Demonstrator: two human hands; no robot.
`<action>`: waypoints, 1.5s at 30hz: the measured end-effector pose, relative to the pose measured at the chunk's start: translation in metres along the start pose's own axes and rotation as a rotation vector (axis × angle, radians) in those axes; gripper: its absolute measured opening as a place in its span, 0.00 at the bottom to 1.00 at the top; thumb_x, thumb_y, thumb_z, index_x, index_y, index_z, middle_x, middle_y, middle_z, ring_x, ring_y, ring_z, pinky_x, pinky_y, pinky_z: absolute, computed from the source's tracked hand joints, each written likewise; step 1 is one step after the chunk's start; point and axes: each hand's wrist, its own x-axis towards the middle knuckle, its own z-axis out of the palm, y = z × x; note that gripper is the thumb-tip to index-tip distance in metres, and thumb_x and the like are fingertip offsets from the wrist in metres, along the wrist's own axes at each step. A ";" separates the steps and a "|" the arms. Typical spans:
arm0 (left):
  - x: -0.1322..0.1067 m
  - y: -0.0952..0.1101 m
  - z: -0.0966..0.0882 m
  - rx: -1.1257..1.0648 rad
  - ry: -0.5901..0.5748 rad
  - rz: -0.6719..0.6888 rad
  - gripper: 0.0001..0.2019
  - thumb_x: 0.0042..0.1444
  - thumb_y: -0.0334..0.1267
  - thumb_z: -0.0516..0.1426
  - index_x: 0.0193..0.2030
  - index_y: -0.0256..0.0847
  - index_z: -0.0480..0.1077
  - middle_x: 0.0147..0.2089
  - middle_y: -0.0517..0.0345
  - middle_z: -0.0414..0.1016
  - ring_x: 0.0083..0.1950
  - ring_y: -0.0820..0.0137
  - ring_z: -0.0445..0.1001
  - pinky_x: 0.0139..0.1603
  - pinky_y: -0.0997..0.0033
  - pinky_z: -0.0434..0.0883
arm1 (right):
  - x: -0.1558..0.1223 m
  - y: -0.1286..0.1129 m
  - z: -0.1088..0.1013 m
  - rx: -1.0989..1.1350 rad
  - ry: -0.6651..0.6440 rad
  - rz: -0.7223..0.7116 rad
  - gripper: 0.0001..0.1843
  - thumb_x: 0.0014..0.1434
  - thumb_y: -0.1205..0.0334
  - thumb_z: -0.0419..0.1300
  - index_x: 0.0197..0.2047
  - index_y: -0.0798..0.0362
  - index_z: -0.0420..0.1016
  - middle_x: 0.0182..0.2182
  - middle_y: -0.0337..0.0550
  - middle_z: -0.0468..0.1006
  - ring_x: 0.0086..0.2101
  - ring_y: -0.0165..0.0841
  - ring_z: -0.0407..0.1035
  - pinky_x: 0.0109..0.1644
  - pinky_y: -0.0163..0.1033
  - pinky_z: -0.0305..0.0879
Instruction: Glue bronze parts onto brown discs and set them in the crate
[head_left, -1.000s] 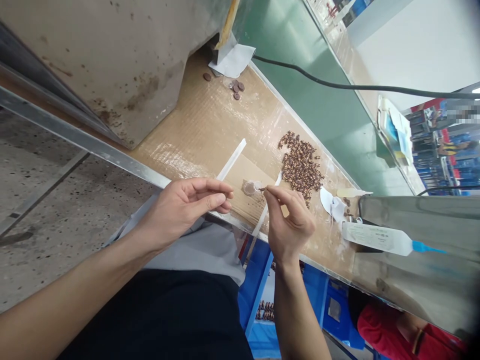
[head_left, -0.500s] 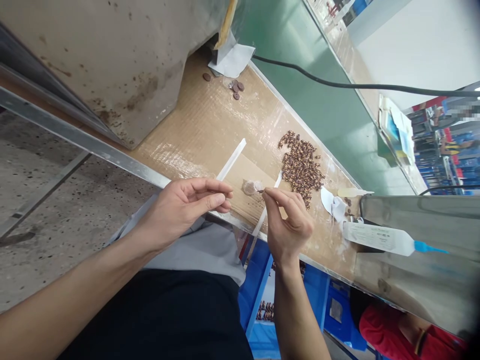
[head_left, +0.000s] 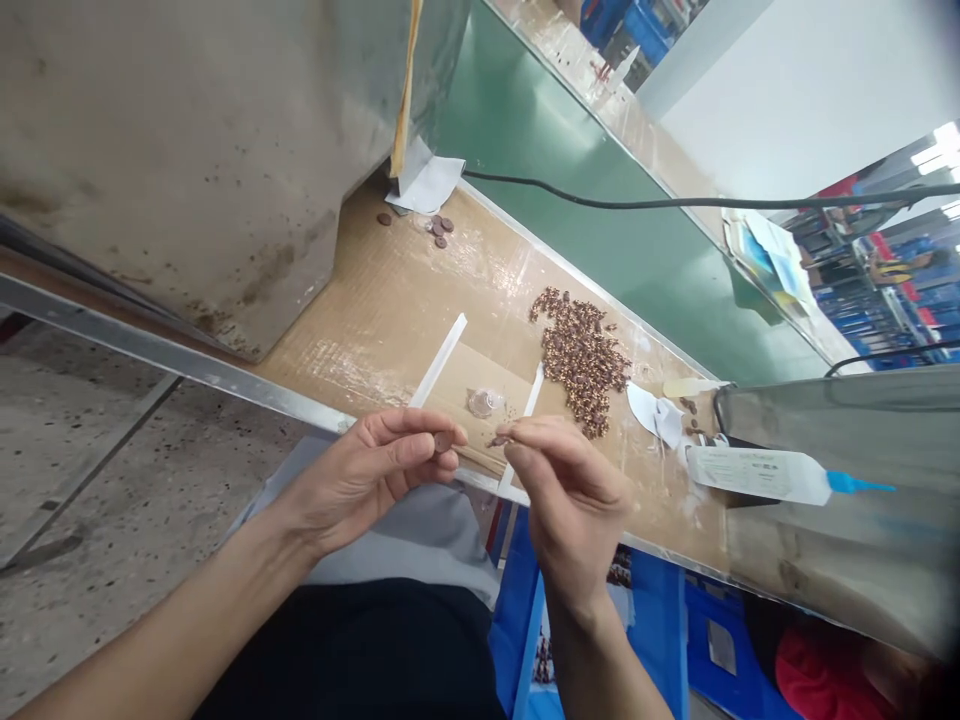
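Note:
My left hand (head_left: 397, 455) pinches a small round brown disc (head_left: 443, 441) between thumb and fingers. Just to its right, my right hand (head_left: 562, 480) grips a tiny dark brown piece (head_left: 497, 441) at its fingertips; its exact kind is too small to tell. The two pieces are close but apart. Behind the fingertips, a small clear round dish (head_left: 486, 402) sits on a cardboard sheet (head_left: 480, 360) edged with white strips. A heap of small brown and gold parts (head_left: 585, 360) lies beyond my right hand.
Several loose brown discs (head_left: 441, 228) lie by white paper (head_left: 431, 185) at the back left. A white squeeze bottle (head_left: 757, 474) with a blue tip lies on the right. A large metal box (head_left: 187, 150) borders the left. Blue bins (head_left: 517, 610) stand below the table edge.
My right hand has come down and nearer to me, away from the clear dish. A brown disc now shows in my left fingertips. The whole view has shifted slightly.

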 end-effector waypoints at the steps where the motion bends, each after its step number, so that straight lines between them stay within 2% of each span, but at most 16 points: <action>1: 0.000 -0.001 0.000 -0.013 -0.008 -0.010 0.11 0.60 0.38 0.79 0.48 0.40 0.90 0.49 0.53 0.90 0.41 0.73 0.88 0.47 0.80 0.86 | -0.001 0.001 0.003 0.037 -0.013 0.032 0.09 0.71 0.68 0.74 0.49 0.42 0.91 0.43 0.40 0.91 0.45 0.39 0.85 0.53 0.47 0.82; 6: 0.002 -0.005 0.004 -0.049 -0.014 0.004 0.12 0.57 0.41 0.81 0.44 0.40 0.91 0.42 0.54 0.90 0.37 0.74 0.87 0.41 0.83 0.85 | -0.007 0.009 0.015 0.194 -0.032 0.143 0.07 0.72 0.65 0.74 0.50 0.43 0.91 0.46 0.42 0.91 0.50 0.40 0.86 0.60 0.49 0.83; 11: 0.003 -0.013 0.008 -0.049 0.050 0.062 0.13 0.55 0.42 0.82 0.42 0.39 0.91 0.38 0.55 0.90 0.36 0.73 0.87 0.39 0.82 0.85 | -0.010 0.009 0.023 0.303 -0.017 0.197 0.07 0.73 0.64 0.74 0.50 0.43 0.91 0.46 0.42 0.91 0.48 0.39 0.86 0.54 0.46 0.86; 15: 0.002 -0.015 0.014 -0.053 0.069 0.113 0.12 0.54 0.43 0.82 0.39 0.41 0.90 0.36 0.57 0.90 0.34 0.74 0.86 0.38 0.82 0.84 | -0.010 0.009 0.027 0.300 0.016 0.210 0.05 0.72 0.63 0.74 0.49 0.44 0.91 0.44 0.42 0.90 0.45 0.38 0.86 0.51 0.44 0.87; 25: 0.000 -0.012 0.021 -0.056 0.121 0.110 0.12 0.51 0.41 0.83 0.37 0.43 0.90 0.37 0.55 0.91 0.32 0.72 0.87 0.36 0.81 0.84 | -0.007 0.006 0.026 0.212 0.000 0.132 0.08 0.72 0.68 0.73 0.50 0.45 0.90 0.43 0.41 0.91 0.43 0.36 0.87 0.49 0.42 0.87; 33: -0.002 -0.013 0.020 -0.046 0.106 0.116 0.10 0.54 0.41 0.82 0.38 0.43 0.90 0.38 0.53 0.92 0.33 0.72 0.88 0.37 0.81 0.84 | -0.007 0.004 0.024 0.148 -0.009 0.102 0.08 0.72 0.69 0.73 0.49 0.45 0.91 0.43 0.41 0.91 0.43 0.37 0.87 0.49 0.43 0.87; 41: -0.006 -0.010 0.027 -0.033 0.155 0.111 0.11 0.52 0.42 0.83 0.38 0.43 0.90 0.37 0.54 0.92 0.33 0.70 0.89 0.38 0.80 0.85 | -0.008 0.003 0.020 -0.007 -0.015 -0.067 0.13 0.71 0.72 0.72 0.50 0.43 0.91 0.45 0.41 0.92 0.46 0.41 0.89 0.54 0.48 0.88; 45: -0.010 -0.008 0.033 -0.006 0.193 0.109 0.11 0.52 0.40 0.83 0.37 0.42 0.90 0.37 0.53 0.92 0.34 0.67 0.90 0.38 0.78 0.86 | -0.009 0.004 0.018 -0.004 -0.010 -0.122 0.16 0.71 0.74 0.72 0.52 0.42 0.91 0.46 0.40 0.93 0.46 0.41 0.89 0.53 0.47 0.89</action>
